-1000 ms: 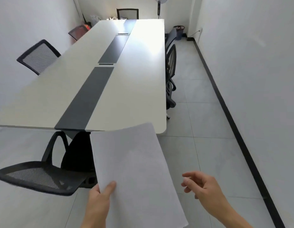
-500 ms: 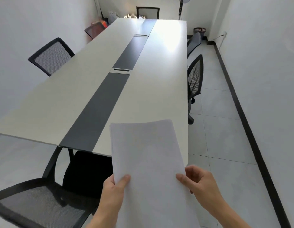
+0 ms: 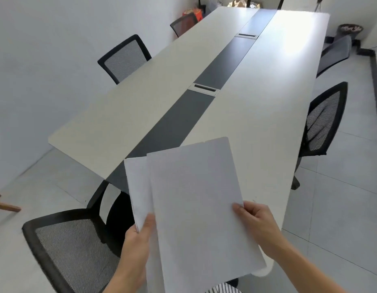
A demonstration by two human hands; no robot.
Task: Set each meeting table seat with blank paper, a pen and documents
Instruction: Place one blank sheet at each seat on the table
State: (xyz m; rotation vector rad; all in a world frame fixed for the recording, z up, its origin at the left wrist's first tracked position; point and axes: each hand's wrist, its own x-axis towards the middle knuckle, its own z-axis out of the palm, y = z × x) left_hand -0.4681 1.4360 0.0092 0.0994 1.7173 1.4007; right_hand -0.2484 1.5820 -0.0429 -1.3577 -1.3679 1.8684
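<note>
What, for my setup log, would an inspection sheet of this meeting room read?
Surface: white table with a dark centre strip and two hatches.
Job's things: paper, fanned into at least two sheets, held over the table's near end; no pen seen.
Clutter: bags and a bin at the far end.
Hands: left hand grips the paper's lower left; right hand pinches the front sheet's right edge.
Cables: nothing seen.
Surroundings: mesh chairs on both sides, white walls, tiled floor.
</note>
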